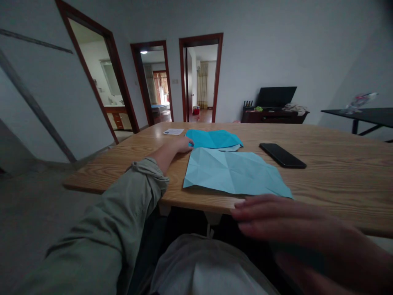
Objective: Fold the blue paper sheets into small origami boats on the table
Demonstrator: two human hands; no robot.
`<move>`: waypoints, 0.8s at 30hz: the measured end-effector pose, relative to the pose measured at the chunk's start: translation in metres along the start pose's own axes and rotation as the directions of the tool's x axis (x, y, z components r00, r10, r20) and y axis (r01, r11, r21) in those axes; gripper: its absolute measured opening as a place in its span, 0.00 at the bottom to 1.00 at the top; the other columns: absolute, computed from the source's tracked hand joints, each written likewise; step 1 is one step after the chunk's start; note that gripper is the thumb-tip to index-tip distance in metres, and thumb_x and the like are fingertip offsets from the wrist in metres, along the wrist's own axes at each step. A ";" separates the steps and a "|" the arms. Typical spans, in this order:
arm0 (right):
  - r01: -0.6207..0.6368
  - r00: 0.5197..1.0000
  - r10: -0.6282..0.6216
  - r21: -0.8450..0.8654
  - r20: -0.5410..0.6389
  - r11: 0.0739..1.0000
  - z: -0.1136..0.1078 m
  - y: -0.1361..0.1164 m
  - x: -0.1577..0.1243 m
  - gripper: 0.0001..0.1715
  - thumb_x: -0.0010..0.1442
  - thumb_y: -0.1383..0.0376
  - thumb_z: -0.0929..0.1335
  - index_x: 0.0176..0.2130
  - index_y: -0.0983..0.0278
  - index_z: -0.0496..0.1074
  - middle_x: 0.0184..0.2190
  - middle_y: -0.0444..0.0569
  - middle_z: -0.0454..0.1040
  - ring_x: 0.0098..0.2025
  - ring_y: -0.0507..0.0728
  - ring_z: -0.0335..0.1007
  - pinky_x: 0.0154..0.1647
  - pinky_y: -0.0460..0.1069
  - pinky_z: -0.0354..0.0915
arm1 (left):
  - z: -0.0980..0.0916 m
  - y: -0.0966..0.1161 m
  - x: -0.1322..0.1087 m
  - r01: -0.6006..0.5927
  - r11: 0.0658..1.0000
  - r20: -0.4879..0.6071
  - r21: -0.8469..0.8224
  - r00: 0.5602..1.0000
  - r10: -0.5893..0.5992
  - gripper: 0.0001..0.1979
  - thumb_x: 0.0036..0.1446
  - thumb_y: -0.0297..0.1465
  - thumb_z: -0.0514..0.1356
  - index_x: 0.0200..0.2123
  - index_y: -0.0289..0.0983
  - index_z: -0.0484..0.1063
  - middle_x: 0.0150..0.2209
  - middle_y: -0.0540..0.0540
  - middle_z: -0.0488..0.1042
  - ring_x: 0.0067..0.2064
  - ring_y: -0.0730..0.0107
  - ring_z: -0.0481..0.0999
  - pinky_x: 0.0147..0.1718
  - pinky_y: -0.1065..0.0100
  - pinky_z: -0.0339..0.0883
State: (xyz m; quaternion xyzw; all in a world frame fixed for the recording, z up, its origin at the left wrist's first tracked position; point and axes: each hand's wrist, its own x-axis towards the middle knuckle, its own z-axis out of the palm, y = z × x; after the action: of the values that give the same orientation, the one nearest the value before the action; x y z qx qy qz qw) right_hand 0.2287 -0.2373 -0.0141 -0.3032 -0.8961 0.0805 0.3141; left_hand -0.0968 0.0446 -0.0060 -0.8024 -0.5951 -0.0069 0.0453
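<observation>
A pale blue sheet of creased paper (pixel 235 173) lies flat on the wooden table (pixel 344 184), its fold lines showing as a star-like pattern. Behind it is a darker blue folded paper (pixel 213 139), with a white underside showing at its front corner. My left hand (pixel 183 144) rests palm down at that paper's left edge, fingertips touching it, and holds nothing. My right hand (pixel 276 221) hovers at the table's front edge, fingers together and slightly curled, just below the pale sheet's front edge. It holds nothing.
A black smartphone (pixel 283 155) lies right of the papers, and a small white paper slip (pixel 173 131) lies at the far edge. Behind the table stand a low dark cabinet (pixel 272 116) with a black monitor and a black side table (pixel 365 116).
</observation>
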 end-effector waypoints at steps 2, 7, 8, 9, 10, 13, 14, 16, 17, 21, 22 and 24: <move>-0.028 0.995 0.030 -0.027 0.096 0.999 -0.002 0.015 0.030 0.20 0.62 0.61 0.64 0.53 0.49 0.70 0.54 0.48 0.69 0.57 0.61 0.64 0.55 0.57 0.66 | 0.004 0.005 0.004 0.048 0.999 -0.038 0.026 0.998 -0.047 0.22 0.57 0.44 0.55 0.53 0.45 0.70 0.53 0.46 0.71 0.51 0.62 0.71 0.51 0.67 0.61; -0.080 0.987 0.103 -0.182 0.124 0.980 0.018 0.062 0.067 0.25 0.58 0.59 0.67 0.55 0.56 0.69 0.62 0.52 0.59 0.61 0.66 0.59 0.59 0.63 0.59 | 0.008 0.011 0.010 0.114 0.992 -0.190 0.048 0.976 -0.103 0.19 0.57 0.42 0.56 0.49 0.44 0.73 0.50 0.42 0.72 0.50 0.56 0.71 0.46 0.62 0.63; -0.084 0.986 0.110 -0.198 0.124 0.977 0.023 0.068 0.068 0.26 0.58 0.59 0.67 0.56 0.57 0.69 0.63 0.52 0.58 0.61 0.66 0.58 0.60 0.63 0.58 | 0.007 0.012 0.010 0.113 0.993 -0.224 0.027 0.969 -0.104 0.18 0.57 0.41 0.56 0.49 0.43 0.73 0.50 0.41 0.72 0.49 0.56 0.71 0.46 0.62 0.63; -0.087 0.986 0.115 -0.211 0.123 0.974 0.026 0.071 0.067 0.26 0.58 0.58 0.67 0.56 0.56 0.68 0.63 0.52 0.57 0.62 0.67 0.57 0.61 0.63 0.57 | 0.004 0.013 0.009 0.102 0.995 -0.259 -0.001 0.961 -0.099 0.18 0.57 0.41 0.56 0.48 0.42 0.73 0.50 0.41 0.72 0.48 0.57 0.71 0.45 0.62 0.63; -0.088 0.984 0.119 -0.223 0.129 0.971 0.029 0.073 0.066 0.26 0.58 0.58 0.67 0.56 0.56 0.68 0.64 0.52 0.57 0.62 0.67 0.56 0.61 0.63 0.56 | 0.000 0.014 0.007 0.079 0.996 -0.292 -0.034 0.953 -0.086 0.17 0.58 0.40 0.55 0.48 0.41 0.73 0.50 0.42 0.72 0.48 0.59 0.71 0.45 0.63 0.63; -0.099 0.979 0.140 -0.258 0.145 0.961 0.030 0.073 0.066 0.26 0.59 0.57 0.66 0.56 0.57 0.69 0.63 0.52 0.58 0.63 0.67 0.54 0.62 0.64 0.54 | -0.016 0.020 -0.005 -0.088 0.988 -0.321 -0.127 0.946 0.043 0.18 0.60 0.41 0.53 0.48 0.39 0.72 0.44 0.44 0.73 0.41 0.66 0.71 0.42 0.66 0.62; -0.106 0.978 0.150 -0.272 0.147 0.957 0.028 0.073 0.067 0.26 0.59 0.56 0.66 0.55 0.57 0.69 0.63 0.53 0.58 0.63 0.68 0.53 0.62 0.65 0.53 | -0.021 0.022 -0.010 -0.158 0.975 -0.292 -0.157 0.951 0.107 0.19 0.60 0.42 0.53 0.49 0.38 0.71 0.41 0.46 0.74 0.38 0.69 0.70 0.40 0.67 0.62; -0.121 0.975 0.170 -0.295 0.146 0.948 0.021 0.076 0.070 0.26 0.58 0.54 0.67 0.55 0.56 0.70 0.63 0.53 0.57 0.64 0.69 0.52 0.62 0.66 0.50 | -0.028 0.028 -0.021 -0.236 0.949 -0.169 -0.209 0.965 0.202 0.25 0.56 0.47 0.57 0.53 0.40 0.69 0.37 0.48 0.73 0.35 0.70 0.70 0.36 0.69 0.62; -0.131 0.973 0.181 -0.301 0.144 0.945 0.016 0.080 0.072 0.26 0.57 0.53 0.67 0.54 0.56 0.70 0.63 0.53 0.57 0.64 0.69 0.52 0.62 0.66 0.50 | -0.029 0.031 -0.026 -0.245 0.939 -0.071 -0.241 0.969 0.235 0.31 0.52 0.49 0.59 0.56 0.41 0.66 0.37 0.48 0.72 0.35 0.70 0.70 0.35 0.69 0.62; -0.298 0.947 0.319 -0.256 0.044 0.920 -0.015 0.115 0.084 0.27 0.58 0.49 0.65 0.53 0.58 0.71 0.63 0.54 0.58 0.62 0.67 0.56 0.62 0.62 0.53 | -0.025 0.040 -0.035 -0.192 0.944 0.183 -0.268 0.952 0.246 0.44 0.39 0.56 0.64 0.59 0.46 0.63 0.42 0.47 0.73 0.41 0.63 0.72 0.40 0.68 0.62; -0.368 0.926 0.376 -0.241 -0.013 0.898 -0.023 0.127 0.087 0.28 0.58 0.49 0.64 0.53 0.60 0.71 0.62 0.55 0.59 0.61 0.67 0.57 0.61 0.61 0.53 | -0.024 0.041 -0.036 -0.177 0.947 0.214 -0.267 0.948 0.238 0.44 0.38 0.57 0.63 0.59 0.46 0.65 0.44 0.46 0.73 0.43 0.61 0.72 0.41 0.67 0.62; -0.497 0.868 0.487 -0.168 -0.101 0.851 -0.036 0.149 0.093 0.30 0.57 0.51 0.65 0.54 0.63 0.70 0.58 0.56 0.64 0.59 0.65 0.60 0.60 0.58 0.55 | -0.022 0.042 -0.037 -0.145 0.952 0.228 -0.269 0.951 0.209 0.44 0.38 0.59 0.62 0.58 0.48 0.65 0.46 0.46 0.72 0.45 0.59 0.72 0.42 0.67 0.62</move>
State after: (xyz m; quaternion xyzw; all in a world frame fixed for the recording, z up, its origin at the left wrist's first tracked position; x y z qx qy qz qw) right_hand 0.2667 -0.0643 0.0122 -0.5525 -0.7833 0.0648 0.2774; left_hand -0.0669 -0.0046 0.0104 -0.8463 -0.5156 0.0250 -0.1318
